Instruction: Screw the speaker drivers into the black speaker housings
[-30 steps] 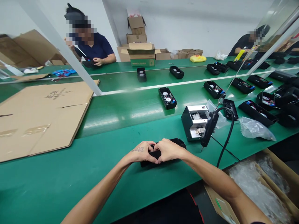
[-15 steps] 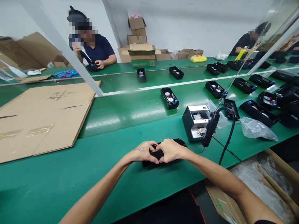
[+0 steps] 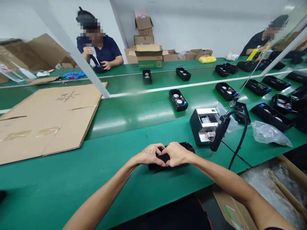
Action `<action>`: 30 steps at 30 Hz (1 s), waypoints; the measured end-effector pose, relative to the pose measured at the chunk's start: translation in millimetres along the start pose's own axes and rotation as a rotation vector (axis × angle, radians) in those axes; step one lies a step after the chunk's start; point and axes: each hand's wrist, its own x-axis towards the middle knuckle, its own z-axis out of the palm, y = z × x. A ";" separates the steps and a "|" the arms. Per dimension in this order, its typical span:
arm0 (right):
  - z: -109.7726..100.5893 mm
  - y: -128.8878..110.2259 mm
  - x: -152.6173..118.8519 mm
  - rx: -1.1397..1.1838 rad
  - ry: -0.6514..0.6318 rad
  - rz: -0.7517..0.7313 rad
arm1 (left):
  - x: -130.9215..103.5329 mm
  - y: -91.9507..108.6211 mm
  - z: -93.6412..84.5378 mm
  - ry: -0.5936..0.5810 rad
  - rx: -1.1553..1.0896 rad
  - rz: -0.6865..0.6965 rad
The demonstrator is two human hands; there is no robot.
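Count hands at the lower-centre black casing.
2: left hand over the left part of the black casing, right hand over its middle. No third hand shows there.

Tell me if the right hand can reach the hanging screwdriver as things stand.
Probably yes: the right hand is at the black case, but the screwdriver hangs nearby to its right, with the machine behind, not between.
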 end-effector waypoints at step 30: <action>34.7 122.1 -128.0 0.715 1.522 0.506 | -37.2 -23.7 109.4 0.690 0.711 0.425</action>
